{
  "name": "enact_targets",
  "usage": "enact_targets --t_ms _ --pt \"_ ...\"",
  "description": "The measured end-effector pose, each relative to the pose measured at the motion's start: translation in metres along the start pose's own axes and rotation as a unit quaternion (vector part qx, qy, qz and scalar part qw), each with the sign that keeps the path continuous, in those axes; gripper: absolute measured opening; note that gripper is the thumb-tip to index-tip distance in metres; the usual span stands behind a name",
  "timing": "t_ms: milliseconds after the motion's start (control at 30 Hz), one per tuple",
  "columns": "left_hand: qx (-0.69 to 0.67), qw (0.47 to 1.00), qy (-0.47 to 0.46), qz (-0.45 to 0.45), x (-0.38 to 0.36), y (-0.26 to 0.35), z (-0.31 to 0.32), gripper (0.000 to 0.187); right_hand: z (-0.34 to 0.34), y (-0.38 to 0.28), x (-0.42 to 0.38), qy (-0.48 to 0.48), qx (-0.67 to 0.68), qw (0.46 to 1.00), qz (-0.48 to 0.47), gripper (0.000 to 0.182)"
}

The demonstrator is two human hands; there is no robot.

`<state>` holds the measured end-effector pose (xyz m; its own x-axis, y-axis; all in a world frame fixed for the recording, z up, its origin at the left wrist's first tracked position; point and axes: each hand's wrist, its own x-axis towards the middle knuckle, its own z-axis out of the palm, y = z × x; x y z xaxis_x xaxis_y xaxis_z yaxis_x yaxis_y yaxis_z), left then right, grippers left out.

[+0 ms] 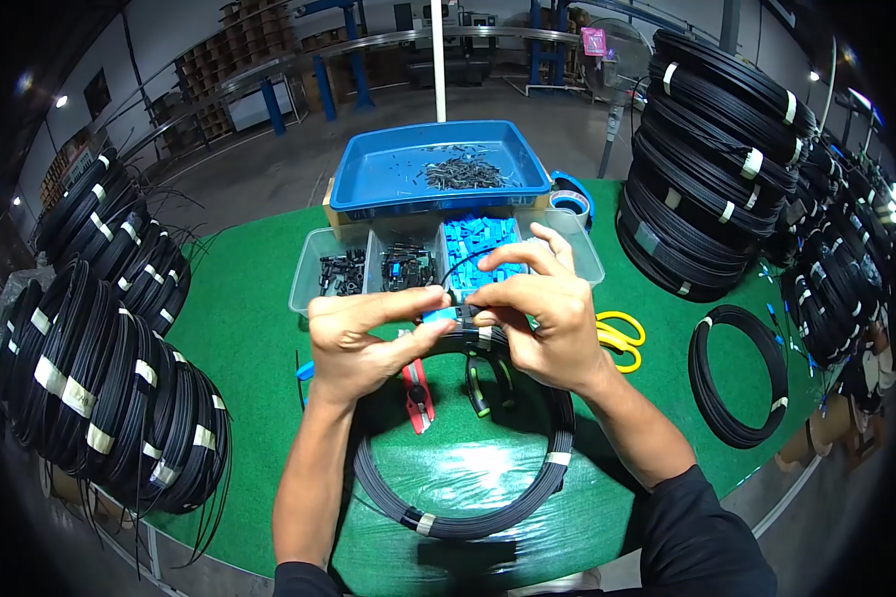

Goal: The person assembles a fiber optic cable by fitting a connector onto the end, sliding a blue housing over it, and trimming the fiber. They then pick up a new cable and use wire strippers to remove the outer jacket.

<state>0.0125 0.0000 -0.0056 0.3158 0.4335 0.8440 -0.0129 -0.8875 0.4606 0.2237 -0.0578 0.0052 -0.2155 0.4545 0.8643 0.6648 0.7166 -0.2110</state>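
My left hand (363,338) pinches a small blue connector (439,314) between thumb and fingertips. Opposite it, my right hand (548,318) is closed with its fingertips on a dark piece that meets the connector. From there a thin black cable (460,265) arcs up by the right fingers. Fingers partly cover where the parts join. Beneath both hands lies a big coil of black cable (446,526) bound with pale tape. Inside the coil are a red tool (417,398) and pliers with black and green handles (478,386).
A divided clear bin (314,289) holds black parts and blue connectors (483,242). Behind it stands a blue tray (368,169) with dark scraps. Cable coils are stacked left (119,398) and right (707,159). Yellow-handled scissors (622,338) and a smaller coil (702,378) lie rightward.
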Motion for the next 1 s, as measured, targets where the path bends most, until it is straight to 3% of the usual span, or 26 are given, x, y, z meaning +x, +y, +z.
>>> enact_targets --t_ms 133,233,400,467,533,667,700,833,867,933,1000 --pt "0.017 1.000 -0.024 0.008 0.002 0.002 -0.008 0.036 -0.014 0.004 0.005 -0.078 -0.060 0.995 -0.016 0.017" --pt "0.010 1.000 -0.027 -0.006 0.004 0.006 -0.010 0.039 -0.027 0.016 0.008 -0.153 0.000 0.988 -0.024 0.018" --pt "0.025 0.999 -0.023 0.025 0.005 0.000 -0.023 0.044 -0.017 0.019 0.001 -0.126 0.051 0.990 -0.024 0.021" --pt "0.022 0.997 -0.070 0.018 0.006 0.007 -0.026 0.047 -0.011 0.006 0.002 -0.106 0.084 0.990 -0.038 0.017" --pt "0.009 0.994 -0.094 0.054 0.011 0.011 -0.022 0.047 -0.012 0.000 0.001 -0.128 0.070 0.989 -0.029 0.025" --pt "0.028 0.994 -0.074 0.069 0.007 0.008 -0.018 0.048 -0.015 -0.003 -0.001 -0.105 0.021 0.994 -0.017 0.018" --pt "0.017 0.996 -0.072 0.052 0.007 0.009 -0.015 0.052 -0.015 -0.003 0.000 -0.063 0.049 0.997 -0.009 0.011" --pt "0.042 0.998 -0.055 0.009 0.033 0.002 -0.001 0.045 -0.026 0.011 -0.013 0.019 0.030 0.994 0.099 0.010" --pt "0.044 0.995 -0.069 -0.053 0.043 0.002 0.006 0.040 -0.033 0.014 -0.019 0.021 0.036 0.986 0.159 0.011" --pt "0.024 0.989 -0.131 -0.066 0.059 -0.013 0.022 0.036 -0.049 0.027 -0.030 0.041 0.053 0.976 0.208 0.014" --pt "0.058 0.969 -0.228 -0.073 0.081 -0.021 0.039 0.031 -0.063 0.038 -0.034 0.069 0.116 0.932 0.337 0.017"
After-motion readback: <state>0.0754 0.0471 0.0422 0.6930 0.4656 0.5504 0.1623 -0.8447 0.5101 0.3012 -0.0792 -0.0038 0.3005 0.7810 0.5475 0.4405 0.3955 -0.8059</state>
